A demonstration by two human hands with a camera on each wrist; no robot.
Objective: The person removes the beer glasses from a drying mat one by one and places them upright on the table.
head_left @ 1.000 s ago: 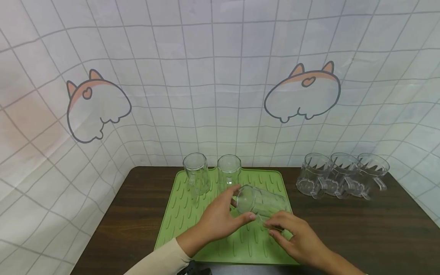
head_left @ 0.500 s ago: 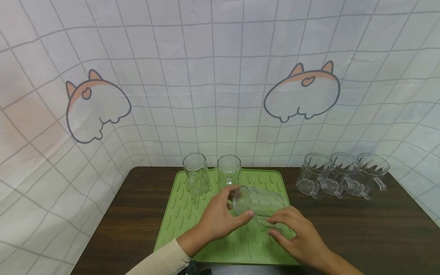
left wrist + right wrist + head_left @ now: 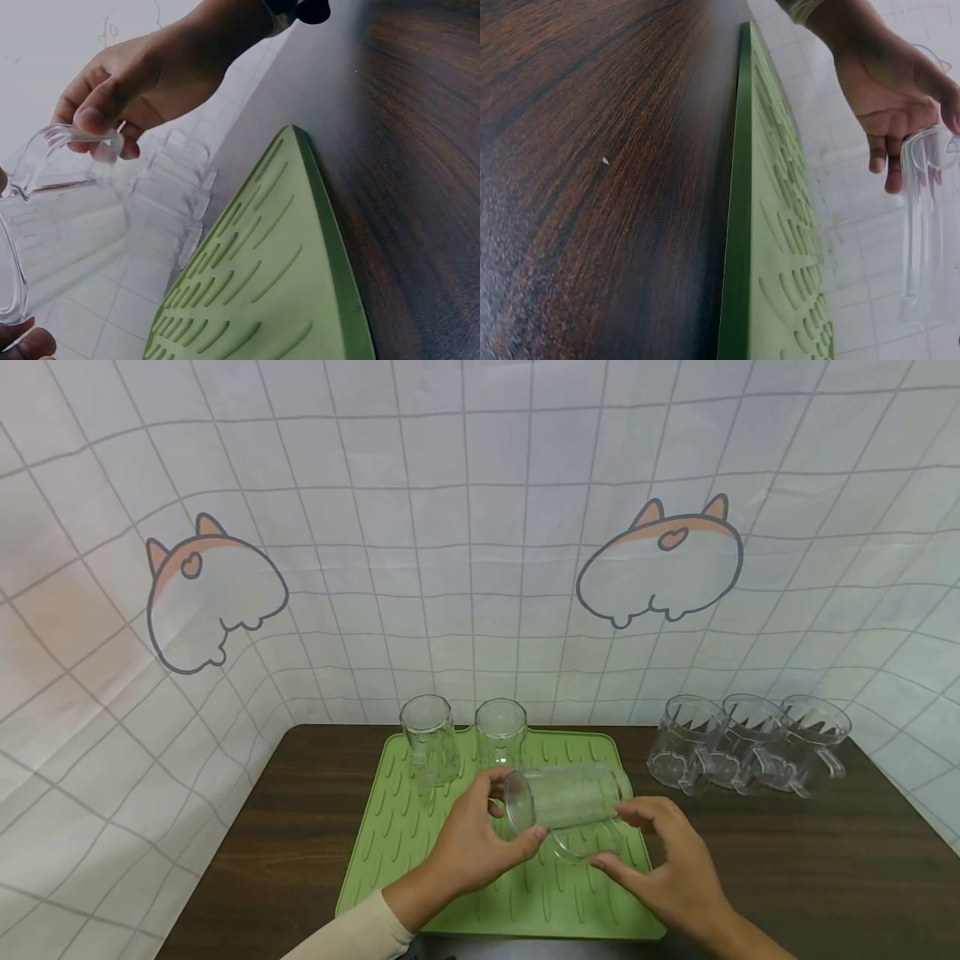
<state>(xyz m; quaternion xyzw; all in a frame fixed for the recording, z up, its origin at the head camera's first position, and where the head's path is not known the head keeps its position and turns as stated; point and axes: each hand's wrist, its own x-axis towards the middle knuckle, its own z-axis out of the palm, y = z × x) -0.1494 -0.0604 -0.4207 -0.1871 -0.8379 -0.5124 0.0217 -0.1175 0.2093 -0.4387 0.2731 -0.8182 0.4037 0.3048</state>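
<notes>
A clear glass mug (image 3: 573,795) lies on its side in the air over the green mat (image 3: 517,910), its mouth to the left and its handle (image 3: 573,855) toward the person. My left hand (image 3: 476,843) grips it by the rim, thumb on the near side and fingers behind. My right hand (image 3: 675,868) is at the base end, thumb and forefinger spread apart with their tips close to the base and handle. The left wrist view has the right hand (image 3: 142,86) beside the handle; in the right wrist view the left hand (image 3: 889,97) holds the rim.
Two glass mugs (image 3: 431,747) (image 3: 501,735) stand at the back of the mat. Three more mugs (image 3: 686,739) (image 3: 746,735) (image 3: 806,735) stand in a row on the dark wooden table (image 3: 795,868) at the back right. A grid-patterned curtain (image 3: 465,568) hangs behind.
The mug has turned closer to level and shifted slightly left, with its handle now swung into plain view. My right hand's thumb and forefinger have spread away from the handle. The left hand keeps its hold.
</notes>
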